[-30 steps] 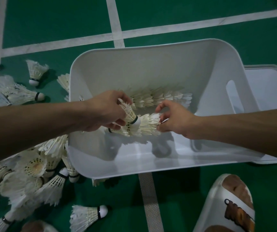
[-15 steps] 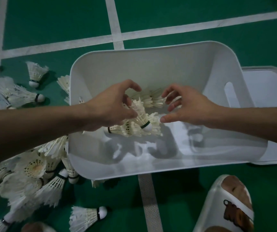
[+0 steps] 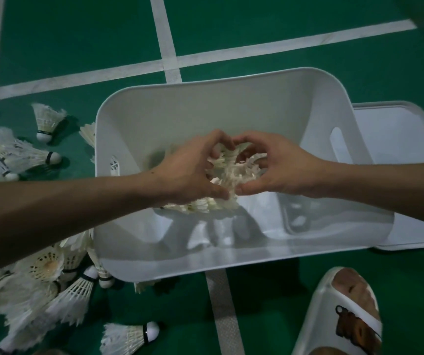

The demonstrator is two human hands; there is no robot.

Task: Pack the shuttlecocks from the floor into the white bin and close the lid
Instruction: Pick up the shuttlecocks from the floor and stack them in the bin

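Observation:
The white bin (image 3: 231,260) stands on the green floor with its top uncovered. Inside it lies a bunch of white feather shuttlecocks (image 3: 234,170). My left hand (image 3: 190,170) and my right hand (image 3: 280,167) meet over the bunch, fingers curled round it from either side, thumbs nearly touching at the front. More of the bunch (image 3: 200,204) pokes out below my left hand. Several loose shuttlecocks (image 3: 52,285) lie piled on the floor left of the bin. The white lid (image 3: 408,155) lies flat behind the bin's right side.
A foot in a white sandal (image 3: 344,313) stands at the lower right. Further shuttlecocks (image 3: 44,121) are scattered at the upper left, and one (image 3: 131,336) lies near the bottom edge. White court lines (image 3: 170,62) cross the floor.
Both hands have moved together toward the bin's far side and closed round the shuttlecock bunch; before, they were apart with the fingers spread.

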